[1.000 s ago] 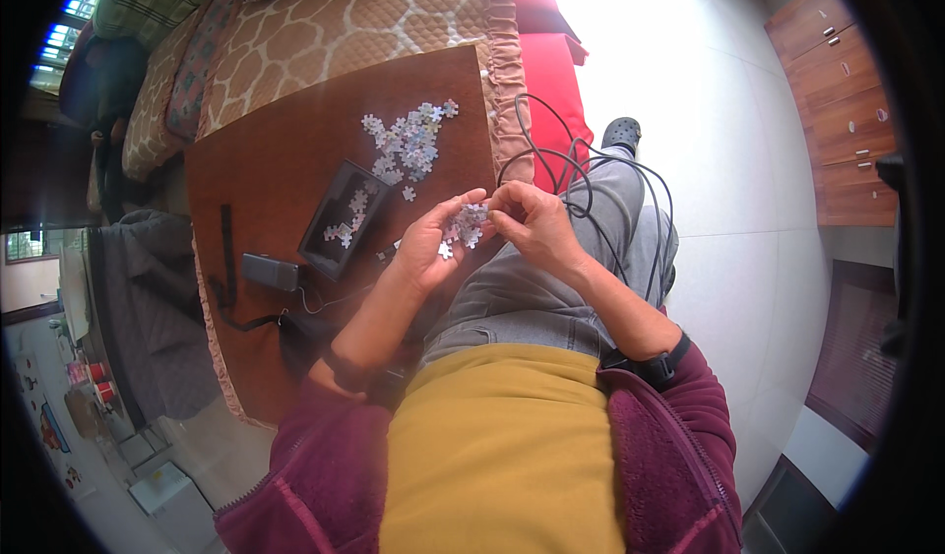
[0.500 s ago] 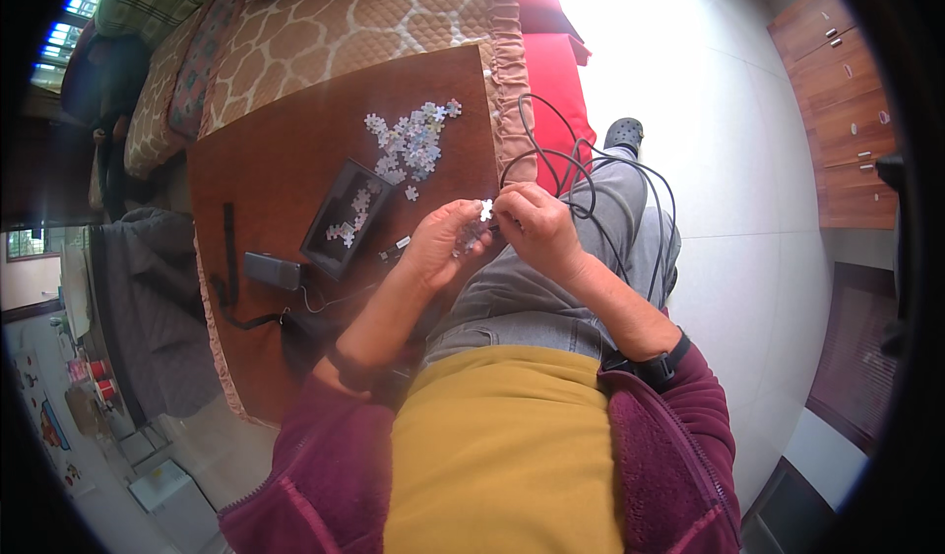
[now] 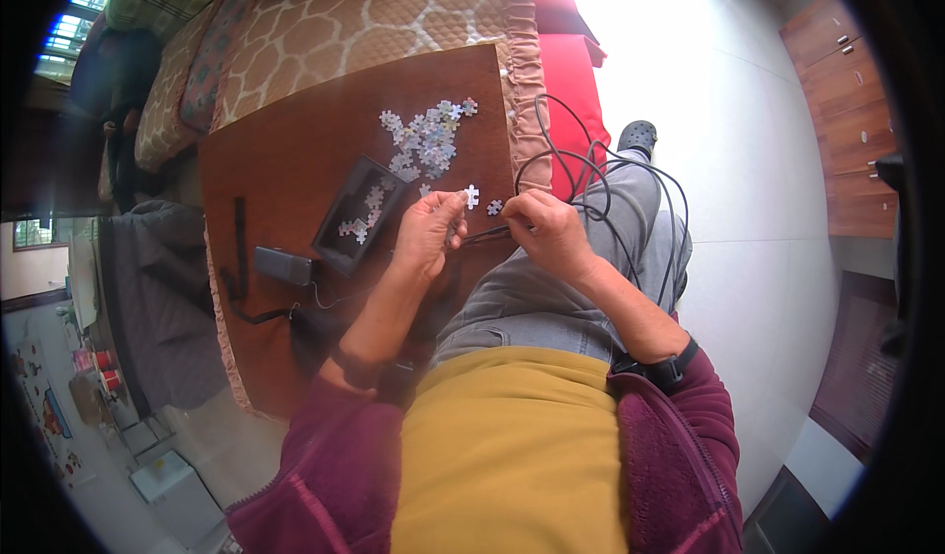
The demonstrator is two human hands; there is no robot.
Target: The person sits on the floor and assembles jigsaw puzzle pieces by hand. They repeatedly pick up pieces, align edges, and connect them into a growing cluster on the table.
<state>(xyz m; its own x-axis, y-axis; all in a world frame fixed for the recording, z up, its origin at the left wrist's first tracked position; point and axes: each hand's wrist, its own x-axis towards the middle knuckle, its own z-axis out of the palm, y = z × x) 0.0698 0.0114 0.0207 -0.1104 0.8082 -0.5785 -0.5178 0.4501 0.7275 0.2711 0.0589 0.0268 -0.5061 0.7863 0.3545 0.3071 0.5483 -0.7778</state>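
My left hand (image 3: 430, 233) pinches a light-coloured jigsaw puzzle piece (image 3: 472, 197) between thumb and forefinger, its other fingers curled in. Close by on the right, my right hand (image 3: 547, 231) has its fingers bent and drawn together. Just off those fingertips is a second puzzle piece (image 3: 494, 207); whether they touch it cannot be made out. Beyond both hands, a loose heap of puzzle pieces (image 3: 425, 139) lies on the brown board (image 3: 285, 170). An open black box (image 3: 338, 204) left of my left hand holds several more pieces.
A dark rectangular device (image 3: 283, 265) with a thin cord and a black strap (image 3: 240, 249) lie on the board's left side. Black cable loops (image 3: 602, 197) cross my right leg beside the red cloth (image 3: 569, 82). A giraffe-patterned bed cover (image 3: 394, 13) spreads behind the board.
My hands have moved apart. The left hand has turned, its pinched piece now further left, and a separate piece shows between the hands. The whole view has shifted slightly.
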